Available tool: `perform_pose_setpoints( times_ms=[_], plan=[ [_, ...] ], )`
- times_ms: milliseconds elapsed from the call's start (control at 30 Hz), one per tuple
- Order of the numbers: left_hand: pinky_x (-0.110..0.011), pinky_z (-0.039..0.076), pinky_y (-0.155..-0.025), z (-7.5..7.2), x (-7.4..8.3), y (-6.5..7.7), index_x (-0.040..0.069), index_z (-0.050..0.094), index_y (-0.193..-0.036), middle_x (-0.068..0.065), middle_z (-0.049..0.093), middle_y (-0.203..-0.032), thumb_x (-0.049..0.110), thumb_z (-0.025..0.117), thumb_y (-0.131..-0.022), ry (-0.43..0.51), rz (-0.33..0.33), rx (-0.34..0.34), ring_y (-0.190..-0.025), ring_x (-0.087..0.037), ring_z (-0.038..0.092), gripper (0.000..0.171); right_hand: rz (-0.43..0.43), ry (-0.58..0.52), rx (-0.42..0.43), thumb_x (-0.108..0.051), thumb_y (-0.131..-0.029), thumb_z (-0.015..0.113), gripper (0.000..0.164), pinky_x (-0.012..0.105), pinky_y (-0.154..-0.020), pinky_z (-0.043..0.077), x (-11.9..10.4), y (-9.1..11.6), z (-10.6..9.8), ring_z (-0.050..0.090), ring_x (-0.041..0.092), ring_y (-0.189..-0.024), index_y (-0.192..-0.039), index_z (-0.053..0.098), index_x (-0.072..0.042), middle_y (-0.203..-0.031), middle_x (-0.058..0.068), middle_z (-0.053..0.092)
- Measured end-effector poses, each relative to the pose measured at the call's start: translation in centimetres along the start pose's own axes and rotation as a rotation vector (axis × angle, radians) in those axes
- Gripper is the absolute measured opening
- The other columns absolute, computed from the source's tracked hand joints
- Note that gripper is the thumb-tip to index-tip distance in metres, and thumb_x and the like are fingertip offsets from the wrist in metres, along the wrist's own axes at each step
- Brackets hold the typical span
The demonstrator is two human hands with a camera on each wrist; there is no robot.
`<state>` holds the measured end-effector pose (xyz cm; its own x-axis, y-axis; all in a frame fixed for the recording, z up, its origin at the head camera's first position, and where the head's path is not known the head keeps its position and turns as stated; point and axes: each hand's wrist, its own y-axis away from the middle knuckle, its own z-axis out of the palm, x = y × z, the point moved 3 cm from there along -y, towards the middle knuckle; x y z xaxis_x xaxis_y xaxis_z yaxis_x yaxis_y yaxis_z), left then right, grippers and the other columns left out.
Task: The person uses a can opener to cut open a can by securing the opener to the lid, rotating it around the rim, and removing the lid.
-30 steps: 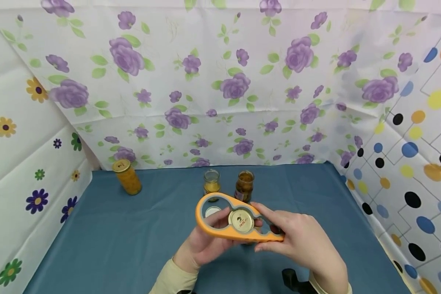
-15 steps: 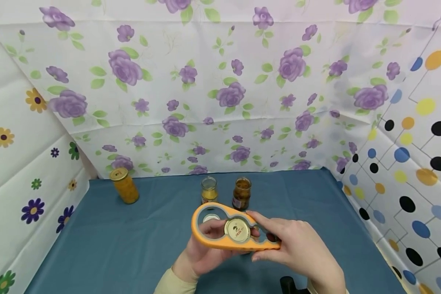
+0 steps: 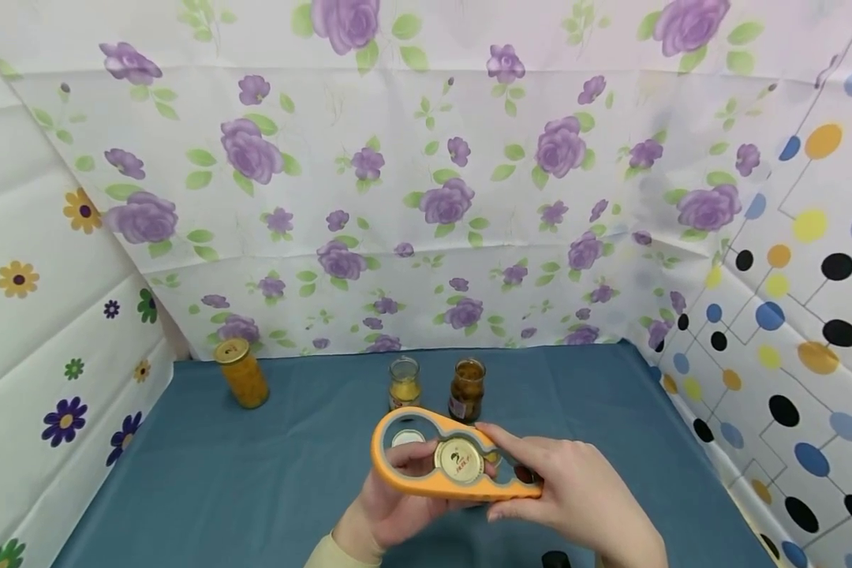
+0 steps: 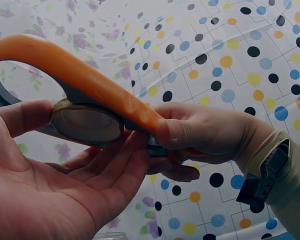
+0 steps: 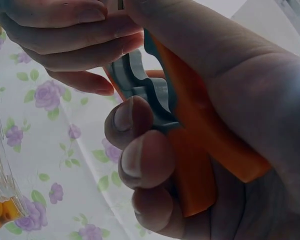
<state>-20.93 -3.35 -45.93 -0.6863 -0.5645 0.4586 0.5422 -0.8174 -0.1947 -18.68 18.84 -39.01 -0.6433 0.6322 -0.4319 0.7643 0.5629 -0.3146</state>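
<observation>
My right hand [image 3: 575, 481] grips the handle end of an orange jar opener [image 3: 468, 487] with a grey inner lining. A round gold jar lid [image 3: 460, 460] with a small printed picture sits in its middle opening. In the left wrist view the lid's pale underside [image 4: 87, 124] shows, with no jar beneath it. My left hand [image 4: 60, 185] pinches the lid, thumb at one edge and fingers at the other. The right wrist view shows the right fingers [image 5: 145, 162] curled round the orange handles; the lid is mostly hidden there.
Behind the opener stand two uncovered glass jars, one with yellow contents [image 3: 404, 386] and one with dark brown [image 3: 467, 390]. Through the opener's wide loop a pale lid [image 3: 407, 438] shows. A lidded orange jar [image 3: 243, 375] stands far left on the blue cloth [image 3: 220, 473].
The head view has tilted up, so the jars and cloth sit lower in the picture. Both hands keep hold of the opener and lid with little movement.
</observation>
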Motion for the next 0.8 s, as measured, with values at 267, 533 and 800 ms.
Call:
perform_pose_setpoints(
  times_ms=[267,533,800],
  plan=[
    [-0.041,0.028,-0.128,-0.11,0.14,-0.1,-0.004,0.024,-0.166,-0.018,0.055,-0.151,0.027,0.06,-0.11,0.024,-0.001,0.01,-0.142,-0.028,0.055,0.073,0.04,-0.003,-0.046,-0.064,-0.087,0.076,0.083,0.021,-0.055,0.039,0.17,-0.04,0.18,0.042,-0.005,-0.061,-0.161,0.05,-0.037,-0.073,-0.025,0.045],
    [-0.042,0.036,-0.124,-0.08,0.6,-0.11,-0.001,0.037,-0.161,-0.016,0.059,-0.147,0.027,0.054,-0.113,-0.032,0.001,-0.004,-0.139,-0.027,0.058,0.058,0.078,-0.042,-0.094,-0.063,-0.087,0.078,0.085,0.022,-0.059,0.043,0.65,-0.28,0.25,0.052,-0.006,-0.069,-0.161,0.05,-0.035,-0.087,-0.025,0.061],
    [-0.04,0.04,-0.121,-0.23,0.4,0.12,0.001,0.054,-0.148,-0.017,0.063,-0.142,0.024,0.058,-0.112,0.029,-0.005,-0.043,-0.136,-0.027,0.06,0.043,0.066,-0.101,-0.121,-0.059,-0.088,0.08,0.085,0.022,-0.057,0.044,0.88,-0.44,0.51,0.054,-0.006,-0.067,-0.163,0.047,-0.035,-0.082,-0.026,0.058]
  ],
)
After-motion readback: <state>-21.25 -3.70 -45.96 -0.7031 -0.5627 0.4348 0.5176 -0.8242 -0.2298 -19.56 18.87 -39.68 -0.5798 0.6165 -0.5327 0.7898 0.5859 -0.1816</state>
